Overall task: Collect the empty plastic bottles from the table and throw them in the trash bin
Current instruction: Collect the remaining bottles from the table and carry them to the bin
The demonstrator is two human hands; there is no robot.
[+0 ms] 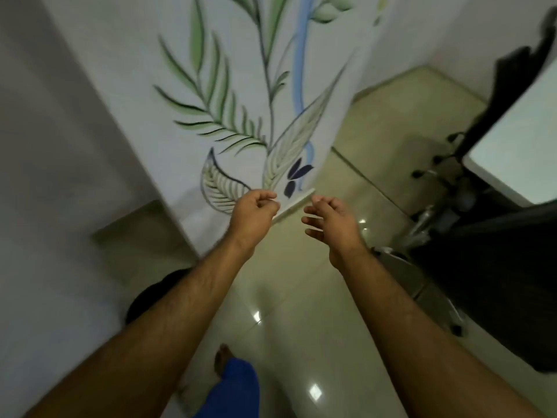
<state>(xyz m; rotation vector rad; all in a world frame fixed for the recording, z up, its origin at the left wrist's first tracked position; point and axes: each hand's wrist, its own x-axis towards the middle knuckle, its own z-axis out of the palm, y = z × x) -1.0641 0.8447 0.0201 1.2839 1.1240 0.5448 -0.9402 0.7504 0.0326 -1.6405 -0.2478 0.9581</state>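
No plastic bottle shows anywhere in the head view. Both my bare arms reach forward over the glossy floor. My left hand [253, 208] has its fingers curled in toward the thumb and holds nothing. My right hand [327, 217] is beside it, a little apart, with fingers spread and nothing in it. A dark round shape [150, 292], possibly the trash bin, sits on the floor at lower left, mostly hidden under my left forearm. The corner of a white table [512, 152] shows at the right edge.
A white wall panel painted with green leaves [241, 101] stands straight ahead, its lower corner just beyond my hands. A black office chair [482, 251] with a wheeled base stands at the right by the table. My bare foot and blue trouser leg [238, 384] are at the bottom.
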